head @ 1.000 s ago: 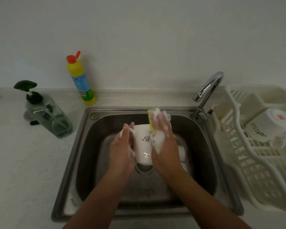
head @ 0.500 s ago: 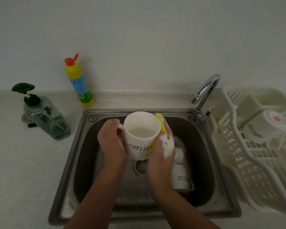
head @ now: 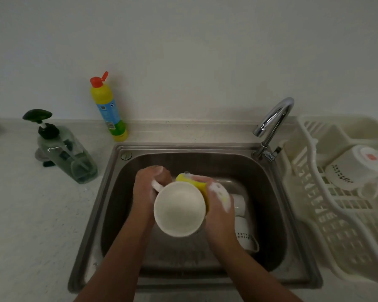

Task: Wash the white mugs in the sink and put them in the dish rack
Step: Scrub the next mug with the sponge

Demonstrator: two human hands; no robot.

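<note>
- Mug (head: 179, 209) now turns mouth up; left hand (head: 147, 188) fingers grip its handle.
- Right hand (head: 219, 205) fingers hold the yellow sponge (head: 191, 181) against its side, still scrubbing.

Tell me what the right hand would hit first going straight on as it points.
Probably the back wall of the stainless steel sink: the right hand, gripping a yellow sponge against the white mug, points there, though depth is unclear.
</note>
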